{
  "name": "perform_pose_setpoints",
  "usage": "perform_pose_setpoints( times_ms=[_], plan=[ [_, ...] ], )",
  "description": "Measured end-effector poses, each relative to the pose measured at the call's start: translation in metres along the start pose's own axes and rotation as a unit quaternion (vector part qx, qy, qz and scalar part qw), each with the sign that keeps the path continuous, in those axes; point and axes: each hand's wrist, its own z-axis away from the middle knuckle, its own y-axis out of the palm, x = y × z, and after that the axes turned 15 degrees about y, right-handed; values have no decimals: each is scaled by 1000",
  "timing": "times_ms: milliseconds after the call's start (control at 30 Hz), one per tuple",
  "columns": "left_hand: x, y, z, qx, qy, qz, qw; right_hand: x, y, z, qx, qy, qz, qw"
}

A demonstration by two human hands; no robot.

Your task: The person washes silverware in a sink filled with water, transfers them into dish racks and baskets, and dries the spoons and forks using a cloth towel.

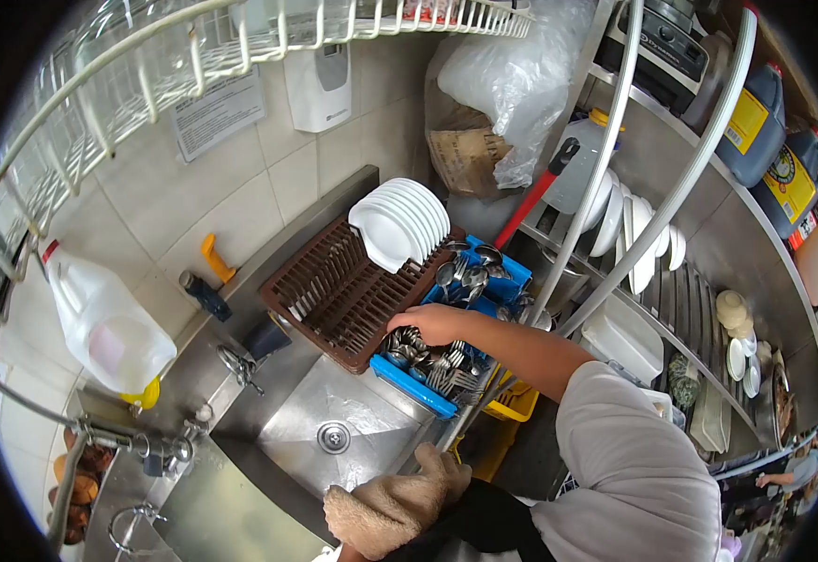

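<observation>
My right hand [432, 324] reaches over a blue cutlery basket [415, 387], its fingers closed at the spoons and forks [446, 370] in the front part. Its fingertips are partly hidden among the metal. A beige cloth [390, 510] is wrapped over my left hand near the sink's front edge and covers the fingers. More spoons and ladles [465, 276] fill the basket's rear compartments. Beside it stands a brown dish rack [320, 290] with a row of upright white plates [399, 220].
A steel basin [334, 403] with a drain lies below the rack, beside a basin of cloudy water [240, 515]. Taps [238, 365] and a plastic jug [104, 318] are left. Metal poles [652, 225] and dish shelves stand right; a wire rack [193, 56] hangs above.
</observation>
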Motion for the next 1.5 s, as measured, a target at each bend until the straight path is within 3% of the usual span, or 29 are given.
perform_pose_setpoints(
  times_ms=[100,133,333,433,567,633,833,900,1000,1167,1300,1333,1367,1500],
  plan=[
    [-5,-4,-9,2,-10,3,1000,-5,-6,-7,25,12,-37,999],
    [-5,-5,-12,4,-13,5,1000,-5,-6,-8,5,-21,-13,1000],
    [-8,-13,-21,9,-14,21,1000,-15,-19,-6,22,3,22,1000],
    [-7,-14,-19,1,-3,30,1000,-20,-34,4,-80,21,-77,994],
    [-6,-14,-2,-24,17,33,999,-28,-4,1,-33,-23,7,999],
    [-3,-13,11,-36,28,33,998,-3,-12,8,65,158,42,984],
    [4,0,56,-73,63,28,995,-37,5,-8,-41,82,43,995],
    [8,7,71,-88,73,25,993,-34,-11,-11,-100,13,63,993],
    [17,19,91,-104,80,24,991,-3,-44,0,-53,85,75,992],
    [23,42,117,-117,109,3,987,42,-86,36,-94,157,29,983],
    [15,65,118,-104,156,-47,981,60,-136,72,-183,145,16,972],
    [9,72,115,-99,179,-80,976,66,-151,89,-238,89,82,964],
    [-1,81,109,-90,203,-119,968,79,-167,111,-211,136,0,968],
    [-64,122,98,-57,328,-345,877,153,-192,235,-120,133,-123,976]
  ],
)
